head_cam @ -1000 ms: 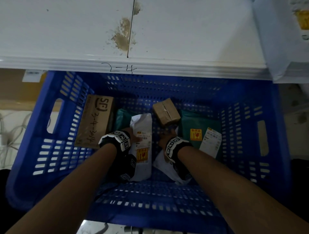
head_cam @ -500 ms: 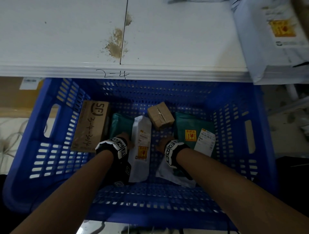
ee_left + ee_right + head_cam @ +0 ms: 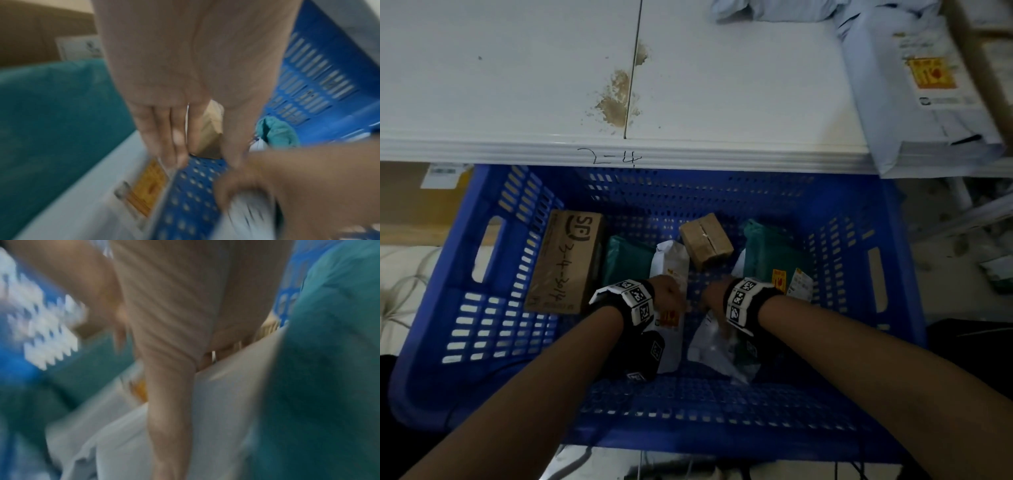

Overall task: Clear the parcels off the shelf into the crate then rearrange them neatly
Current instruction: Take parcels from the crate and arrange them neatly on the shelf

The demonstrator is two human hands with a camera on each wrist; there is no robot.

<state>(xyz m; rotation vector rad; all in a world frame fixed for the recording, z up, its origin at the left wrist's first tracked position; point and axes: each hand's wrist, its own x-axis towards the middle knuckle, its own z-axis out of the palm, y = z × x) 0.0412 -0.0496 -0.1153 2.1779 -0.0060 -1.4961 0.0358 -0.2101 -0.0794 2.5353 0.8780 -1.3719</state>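
down in the blue crate (image 3: pixel 493 318), the left hand (image 3: pixel 669 294) rests straight fingers on a white mailer (image 3: pixel 671 263) near centre; the right hand (image 3: pixel 714 296) grips another white mailer (image 3: pixel 710 346) at five o'clock. small brown box (image 3: pixel 705 240) at twelve.

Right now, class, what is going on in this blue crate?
A person has both hands down in the blue crate, sorting parcels. The left hand rests on an upright white mailer; the right hand grips a crumpled white bag. A brown SF box, a small taped carton and green mailers are already inside. One white parcel remains on the shelf.
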